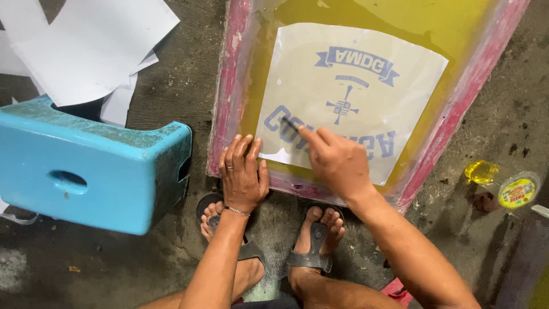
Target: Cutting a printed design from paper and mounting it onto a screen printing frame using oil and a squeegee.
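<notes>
Screen frame: a pink-edged frame [229,97] with yellow mesh is laid on the concrete floor [171,269], just ahead of the sandalled feet.
Printed sheet: a pale sheet [412,74] with a blue mirrored design is seen lying flat on the mesh, inside the frame.
Right hand: the right hand [337,163] is rested on the sheet's near edge, its fingers closed round a thin dark brush [290,123].
Brush axis: the brush is slanted up and to the left from the fingertips, its tip set on the blue lettering at the sheet's lower left.
Left hand: the left hand [243,174] is pressed flat, fingers spread and nothing gripped, on the frame's near rail and the sheet's near-left corner.
Nearer hand: the lettering under the tip lies between the two hands; the right one is already on it.
Surroundings: a blue plastic stool [86,171] is tipped on the left, white paper sheets [91,46] are piled behind it, and a small round tin [517,190] is set to the right.
</notes>
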